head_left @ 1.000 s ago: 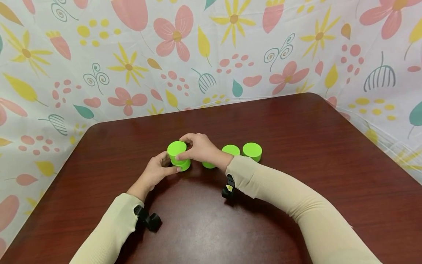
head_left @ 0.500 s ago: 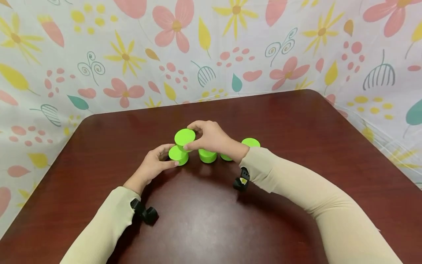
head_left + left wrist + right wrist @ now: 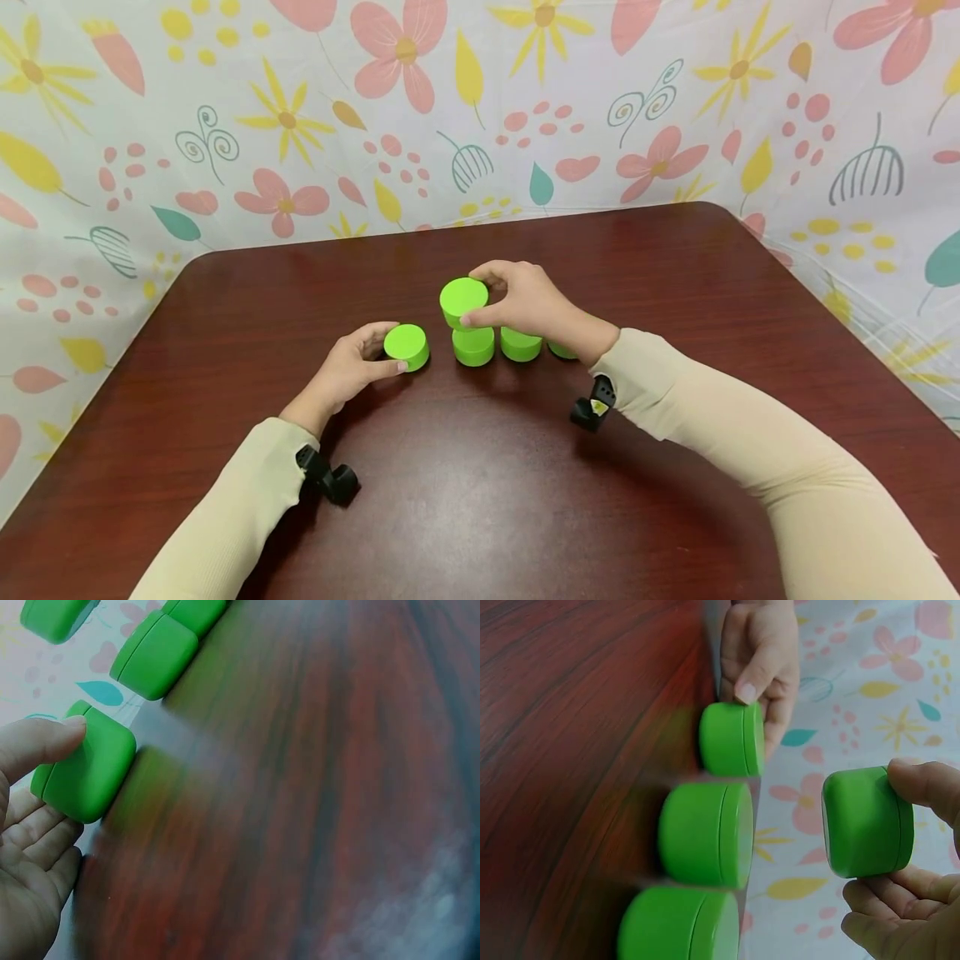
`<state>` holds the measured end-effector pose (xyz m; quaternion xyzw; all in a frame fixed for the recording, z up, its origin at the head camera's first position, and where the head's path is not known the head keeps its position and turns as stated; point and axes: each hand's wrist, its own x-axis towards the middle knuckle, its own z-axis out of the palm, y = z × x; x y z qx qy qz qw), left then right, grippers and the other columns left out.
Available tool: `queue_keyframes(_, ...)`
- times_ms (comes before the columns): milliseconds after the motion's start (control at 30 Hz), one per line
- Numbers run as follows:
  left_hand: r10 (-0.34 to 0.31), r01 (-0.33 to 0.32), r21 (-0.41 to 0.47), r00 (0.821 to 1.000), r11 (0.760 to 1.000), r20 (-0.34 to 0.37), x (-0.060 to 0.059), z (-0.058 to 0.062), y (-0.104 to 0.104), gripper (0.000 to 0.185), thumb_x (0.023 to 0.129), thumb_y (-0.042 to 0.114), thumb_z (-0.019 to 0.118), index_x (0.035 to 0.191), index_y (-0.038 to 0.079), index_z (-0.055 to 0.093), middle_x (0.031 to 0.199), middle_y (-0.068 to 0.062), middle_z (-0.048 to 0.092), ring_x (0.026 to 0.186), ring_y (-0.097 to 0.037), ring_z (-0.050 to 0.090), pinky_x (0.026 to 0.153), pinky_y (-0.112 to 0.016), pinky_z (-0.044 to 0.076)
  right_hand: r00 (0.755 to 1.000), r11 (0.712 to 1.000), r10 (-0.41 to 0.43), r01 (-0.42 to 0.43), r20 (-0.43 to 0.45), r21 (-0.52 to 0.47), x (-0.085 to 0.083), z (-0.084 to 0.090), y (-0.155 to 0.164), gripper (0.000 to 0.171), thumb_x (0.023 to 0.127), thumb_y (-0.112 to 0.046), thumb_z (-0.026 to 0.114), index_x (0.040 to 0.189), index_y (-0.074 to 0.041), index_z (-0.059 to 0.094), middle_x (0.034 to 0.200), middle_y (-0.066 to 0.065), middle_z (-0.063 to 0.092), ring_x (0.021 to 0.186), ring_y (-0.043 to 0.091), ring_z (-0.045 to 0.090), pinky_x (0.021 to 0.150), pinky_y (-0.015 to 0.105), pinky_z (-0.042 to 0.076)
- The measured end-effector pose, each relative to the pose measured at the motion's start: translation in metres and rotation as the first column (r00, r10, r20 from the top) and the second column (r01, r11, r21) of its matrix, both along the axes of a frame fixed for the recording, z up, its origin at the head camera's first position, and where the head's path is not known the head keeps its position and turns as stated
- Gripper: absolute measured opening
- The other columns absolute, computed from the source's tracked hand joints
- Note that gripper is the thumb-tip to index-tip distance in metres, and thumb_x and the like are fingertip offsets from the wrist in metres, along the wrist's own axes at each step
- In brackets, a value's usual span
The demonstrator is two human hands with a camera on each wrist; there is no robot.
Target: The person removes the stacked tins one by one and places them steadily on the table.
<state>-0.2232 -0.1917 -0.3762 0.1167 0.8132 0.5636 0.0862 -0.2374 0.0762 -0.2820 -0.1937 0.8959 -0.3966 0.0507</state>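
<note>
In the head view, my left hand (image 3: 345,371) holds the leftmost round green lidded tin (image 3: 406,348) on the table, thumb on its near side and fingers around the far left. My right hand (image 3: 531,302) grips another green tin (image 3: 463,300) in the air, slightly above and behind the second tin (image 3: 473,348) of the row. The right wrist view shows this raised tin (image 3: 864,823) between thumb and fingers, apart from the standing tins. A lid seam runs round the left hand's tin (image 3: 94,765) in the left wrist view.
To the right in the row stand a third green tin (image 3: 521,344) and another tin (image 3: 562,351), the latter mostly hidden by my right hand. The dark red-brown wooden table (image 3: 480,483) ends at a flower-printed cloth (image 3: 465,108) behind.
My right hand has lifted its tin off the leftmost tin and carried it right, now over the second one. My left hand stays at the leftmost tin. The view has shifted slightly.
</note>
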Motion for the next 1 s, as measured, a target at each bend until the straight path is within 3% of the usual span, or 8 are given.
queue_keyframes(400, -0.013, 0.013, 0.009, 1.000, 1.000, 0.021, -0.001, 0.002, 0.003, 0.059, 0.078, 0.001, 0.070, 0.131, 0.003, 0.046, 0.132, -0.016, 0.051, 0.128, -0.029, 0.043, 0.102, -0.043, 0.037, 0.995, 0.994, -0.101, 0.101, 0.013, 0.030, 0.000, -0.005, 0.045, 0.061, 0.071, -0.028, 0.080, 0.123, -0.007, 0.056, 0.114, 0.010, 0.063, 0.101, 0.022, 0.060, 0.085, 0.036, 0.048)
queue_keyframes(700, -0.008, 0.008, 0.000, 1.000, 1.000, 0.012, -0.001, 0.000, -0.001, 0.059, 0.078, 0.002, 0.071, 0.131, 0.003, 0.047, 0.130, -0.017, 0.053, 0.124, -0.028, 0.047, 0.102, -0.043, 0.037, 0.980, 0.981, -0.192, 0.193, 0.045, -0.002, 0.000, -0.012, 0.073, 0.060, 0.073, -0.027, 0.078, 0.125, -0.006, 0.055, 0.114, 0.012, 0.060, 0.103, 0.024, 0.057, 0.085, 0.038, 0.046)
queue_keyframes(1000, -0.008, 0.008, -0.008, 1.000, 1.000, 0.013, 0.000, 0.003, -0.001, 0.059, 0.078, 0.003, 0.071, 0.131, 0.003, 0.047, 0.130, -0.017, 0.052, 0.125, -0.029, 0.046, 0.103, -0.043, 0.036, 0.962, 0.963, -0.267, 0.269, 0.052, -0.018, 0.005, -0.016, 0.100, 0.057, 0.076, -0.029, 0.076, 0.122, -0.005, 0.056, 0.111, 0.013, 0.060, 0.100, 0.023, 0.055, 0.078, 0.028, 0.047)
